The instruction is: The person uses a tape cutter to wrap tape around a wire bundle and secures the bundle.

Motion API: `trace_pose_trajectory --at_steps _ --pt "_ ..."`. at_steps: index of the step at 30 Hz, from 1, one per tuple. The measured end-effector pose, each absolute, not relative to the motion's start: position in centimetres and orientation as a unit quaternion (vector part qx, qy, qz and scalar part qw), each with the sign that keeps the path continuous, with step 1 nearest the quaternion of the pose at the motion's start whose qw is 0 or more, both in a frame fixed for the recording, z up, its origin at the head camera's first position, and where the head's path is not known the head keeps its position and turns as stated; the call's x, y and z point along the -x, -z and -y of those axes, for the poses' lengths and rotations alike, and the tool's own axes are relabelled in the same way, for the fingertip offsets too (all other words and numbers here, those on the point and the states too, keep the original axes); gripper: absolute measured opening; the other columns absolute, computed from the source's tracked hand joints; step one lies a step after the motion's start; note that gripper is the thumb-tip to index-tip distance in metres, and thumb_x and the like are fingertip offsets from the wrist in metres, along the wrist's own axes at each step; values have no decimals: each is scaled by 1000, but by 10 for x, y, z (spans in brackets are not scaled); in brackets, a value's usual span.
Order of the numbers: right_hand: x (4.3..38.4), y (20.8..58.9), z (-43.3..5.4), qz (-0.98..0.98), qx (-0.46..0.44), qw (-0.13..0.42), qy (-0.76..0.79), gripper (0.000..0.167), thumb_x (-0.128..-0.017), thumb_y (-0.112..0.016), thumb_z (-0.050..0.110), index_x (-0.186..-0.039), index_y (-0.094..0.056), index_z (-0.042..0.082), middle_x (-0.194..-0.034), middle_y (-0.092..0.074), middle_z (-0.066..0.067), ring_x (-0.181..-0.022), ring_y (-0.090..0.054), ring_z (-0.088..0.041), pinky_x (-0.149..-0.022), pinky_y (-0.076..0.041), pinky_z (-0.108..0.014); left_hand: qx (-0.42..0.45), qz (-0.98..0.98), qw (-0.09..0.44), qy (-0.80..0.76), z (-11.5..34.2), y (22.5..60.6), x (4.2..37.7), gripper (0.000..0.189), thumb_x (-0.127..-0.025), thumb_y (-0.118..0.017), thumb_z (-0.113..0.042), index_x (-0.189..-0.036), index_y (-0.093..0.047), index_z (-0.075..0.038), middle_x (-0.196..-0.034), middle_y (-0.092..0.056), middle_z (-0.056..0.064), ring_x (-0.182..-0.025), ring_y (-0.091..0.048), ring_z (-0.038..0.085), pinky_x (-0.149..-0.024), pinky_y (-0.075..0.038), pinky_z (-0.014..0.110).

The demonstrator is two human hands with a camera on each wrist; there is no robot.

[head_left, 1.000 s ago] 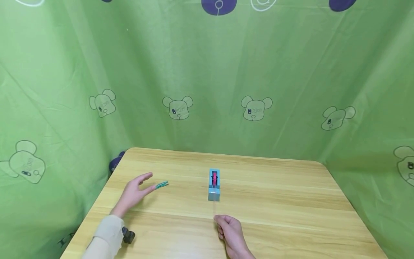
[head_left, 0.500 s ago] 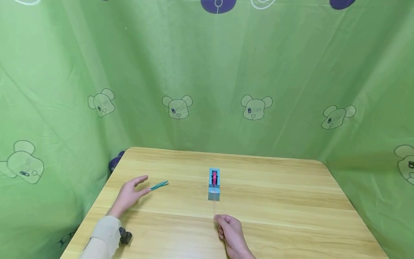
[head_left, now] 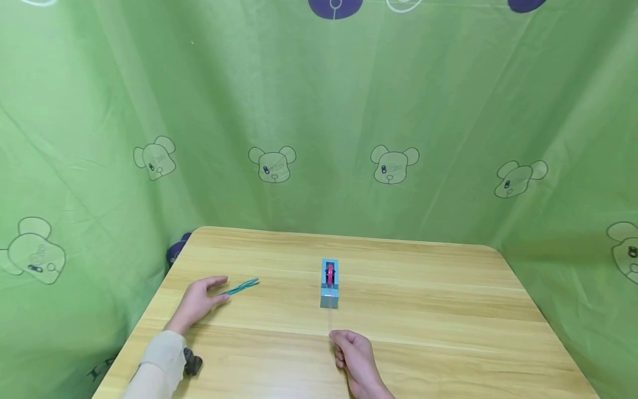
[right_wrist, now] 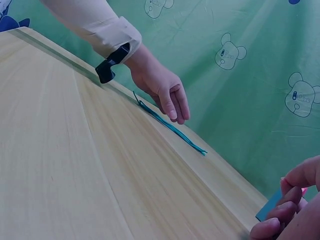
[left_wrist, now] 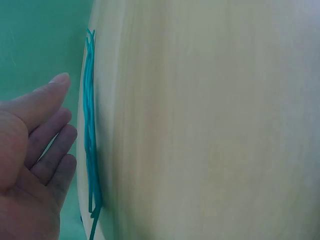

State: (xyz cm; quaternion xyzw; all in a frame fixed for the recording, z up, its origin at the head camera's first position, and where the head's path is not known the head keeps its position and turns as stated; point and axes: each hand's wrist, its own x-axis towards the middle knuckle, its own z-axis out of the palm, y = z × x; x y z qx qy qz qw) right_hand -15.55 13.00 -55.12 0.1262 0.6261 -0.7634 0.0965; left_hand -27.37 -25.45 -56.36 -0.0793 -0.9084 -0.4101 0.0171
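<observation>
A thin bundle of teal-green wires (head_left: pixel 243 286) lies on the table at the left. My left hand (head_left: pixel 196 303) hovers beside its near end, thumb and fingers apart with nothing between them; the left wrist view shows the whole bundle (left_wrist: pixel 90 120) just past the fingertips. Mid-table stands a blue tape dispenser (head_left: pixel 329 301) with a pink-cored roll. From its front a strip of clear tape (head_left: pixel 330 320) stretches toward me. My right hand (head_left: pixel 356 357) pinches the strip's end between thumb and forefinger, the other fingers curled under.
The pale wooden table (head_left: pixel 438 310) has rounded far corners. A green curtain (head_left: pixel 329 111) with bear-head prints hangs behind and on both sides. A small black camera (head_left: pixel 192 363) is strapped on my left wrist, close over the table.
My left hand has drawn back to the left, and more of the wire bundle shows past its thumb. The bundle, the dispenser and my right hand have stayed in place.
</observation>
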Motion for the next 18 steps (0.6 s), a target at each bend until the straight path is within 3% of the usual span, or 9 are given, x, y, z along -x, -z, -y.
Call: trace_pose_trajectory --at_steps 18 --pt "155 551 -131 -624 -128 100 765 18 -93 -64 14 -85 -63 -3 -59 -45 1 -54 -42 -9 -49 -37 -19 71 917 32 392 258 574 280 44 -83 -80 -14 -124 -67 -5 -121 -68 11 -119 -58 36 -103 -40 52"
